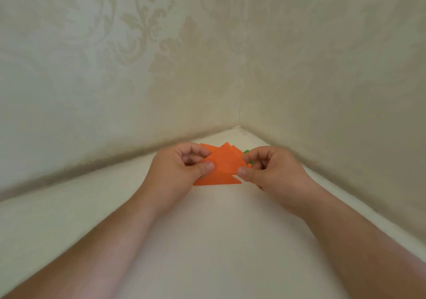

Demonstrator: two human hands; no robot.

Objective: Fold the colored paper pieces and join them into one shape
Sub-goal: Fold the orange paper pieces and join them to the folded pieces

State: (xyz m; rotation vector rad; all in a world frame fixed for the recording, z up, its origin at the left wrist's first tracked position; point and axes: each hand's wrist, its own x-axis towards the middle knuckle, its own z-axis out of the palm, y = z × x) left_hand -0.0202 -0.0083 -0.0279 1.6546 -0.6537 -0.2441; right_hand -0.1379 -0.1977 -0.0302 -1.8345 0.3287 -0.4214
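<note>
The folded orange paper [222, 163], a layered piece with several triangular points, is held just above the white surface [207, 241] near the corner where two patterned walls [115, 56] meet. The left hand [177, 167] pinches its left edge between thumb and curled fingers; the right hand [269, 168] pinches its right edge likewise. A sliver of green paper [246, 152] shows behind the right fingers, mostly hidden.

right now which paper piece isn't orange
The green piece, a sliver peeking out behind the orange pieces beside the right hand.
</note>
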